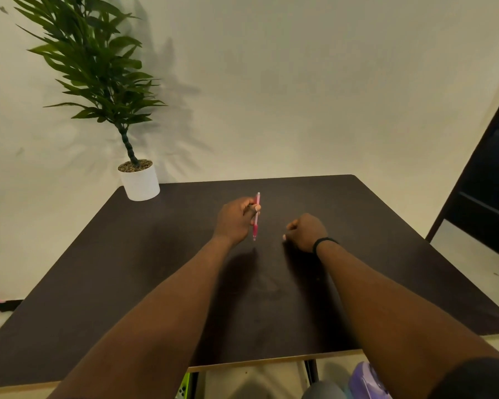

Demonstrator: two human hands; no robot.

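Arms out over a dark brown table (113, 269), both bare and reaching from the near edge toward the middle of the top.

Left hand (235, 221): grasping a pink pen (256, 218). The pinch sits about midway along the barrel, between the thumb and the curled fingers. The pen stands close to upright with its tip pointing down. The tip is just above the tabletop rather than on it, and a dark shadow lies on the wood right beneath. The upper end of the pen sticks up past the knuckles.

Right hand (304, 231): clenched into a loose fist with the back of the hand turned up and the thumb tip showing at its near left side. It hangs low over the table, near the pen but apart from it. I cannot tell whether it rests on the wood. A black wristband (325, 242) circles the wrist.

Surroundings: a leafy artificial plant (98, 70) in a white pot (141, 184) stands at the far left corner of the table, against a pale wall (314, 82). A dark doorway or cabinet (490, 180) fills the right edge of the room. Below the near table edge a lilac object (365, 381) shows, too cut off to name.
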